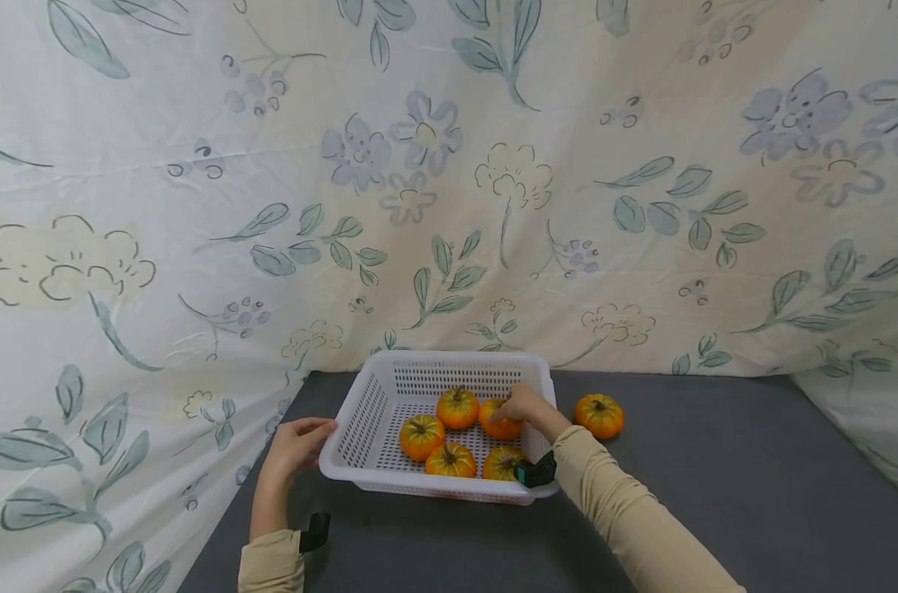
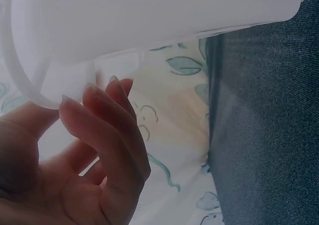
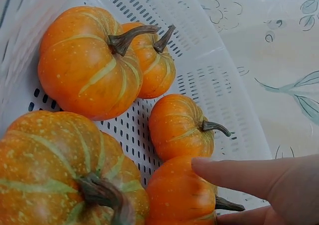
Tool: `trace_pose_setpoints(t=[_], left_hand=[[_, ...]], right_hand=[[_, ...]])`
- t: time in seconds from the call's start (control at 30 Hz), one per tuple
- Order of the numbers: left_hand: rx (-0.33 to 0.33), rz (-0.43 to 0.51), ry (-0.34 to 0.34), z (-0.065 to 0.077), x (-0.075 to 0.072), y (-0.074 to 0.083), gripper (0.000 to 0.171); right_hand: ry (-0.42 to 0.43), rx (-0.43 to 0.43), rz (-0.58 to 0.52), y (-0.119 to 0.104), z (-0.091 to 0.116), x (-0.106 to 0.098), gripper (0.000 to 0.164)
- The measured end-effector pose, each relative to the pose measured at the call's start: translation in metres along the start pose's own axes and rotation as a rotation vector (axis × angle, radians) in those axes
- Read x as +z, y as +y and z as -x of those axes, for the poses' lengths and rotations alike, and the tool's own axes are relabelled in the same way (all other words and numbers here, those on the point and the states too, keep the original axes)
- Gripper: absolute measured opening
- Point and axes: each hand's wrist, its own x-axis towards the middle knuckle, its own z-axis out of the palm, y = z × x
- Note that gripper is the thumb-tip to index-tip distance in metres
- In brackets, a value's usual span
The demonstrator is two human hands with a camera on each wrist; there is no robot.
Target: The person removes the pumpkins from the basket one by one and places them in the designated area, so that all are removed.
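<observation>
Pumpkin [image 3: 174, 197] is in the R part of the white basket [image 1: 434, 484], pinched by R hand [image 1: 529, 408]: thumb tip on its skin, another finger partly hidden near the stem. Can't tell how firm. L hand [image 1: 292, 449] is at the basket's L corner, fingers curled, rim lightly held w/ thumb & fingertips. Four other pumpkins [image 1: 423, 436] share the basket; a sixth pumpkin [image 1: 599, 416] is outside, on the dark table [image 1: 716, 486].

Risks, IMO: round, smooth-looking sides + a fingertip hold = poss. slip or roll into the neighbour just beside it, esp. if let go off-balance. Stems stick out, so could snag fingers. Dark wrist unit [image 1: 535, 469] is right by the front rim; a low pull-back might catch it & drag the basket, b/c L grip looks light. R sleeve [image 1: 619, 502] passes near the sixth pumpkin; a careless swing could send it rolling.
</observation>
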Motion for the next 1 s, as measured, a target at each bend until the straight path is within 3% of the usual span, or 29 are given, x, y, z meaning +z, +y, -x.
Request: trace_pose_setpoints(t=[0.6,1.0], left_hand=[[-0.005,-0.012,0.011,-0.0002,0.0000,0.0018,0.047],[0.002,-0.012,0.015,-0.0012,0.0012,-0.0012,0.048]], right_hand=[[-0.035,-0.001,0.072,-0.0030,0.0024,-0.0012,0.052],[-0.020,0.021,0.040,-0.0038,0.0063,-0.0012,0.052]])
